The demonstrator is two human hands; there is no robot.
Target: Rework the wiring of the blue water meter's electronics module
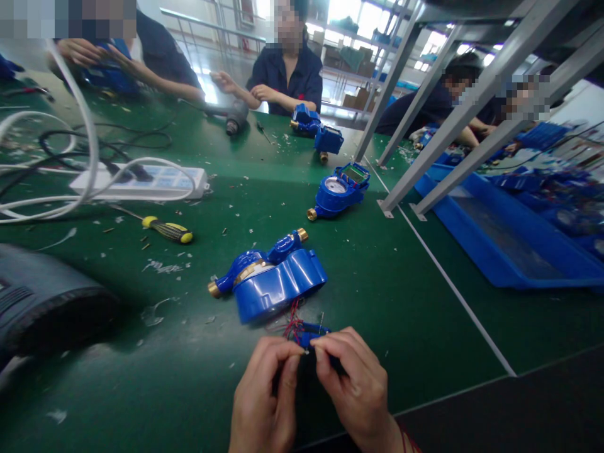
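A blue water meter with brass end fittings lies on the green table, just beyond my hands. Thin red wires run from its near side down to a small blue part between my fingers. My left hand and my right hand meet fingertip to fingertip at the table's near edge, both pinching the small part and its wires. What lies under my fingers is hidden.
A yellow-handled screwdriver and a white power strip with cables lie to the left. A second blue meter sits farther back. A dark device stands at left, a blue tray at right. Other people work across the table.
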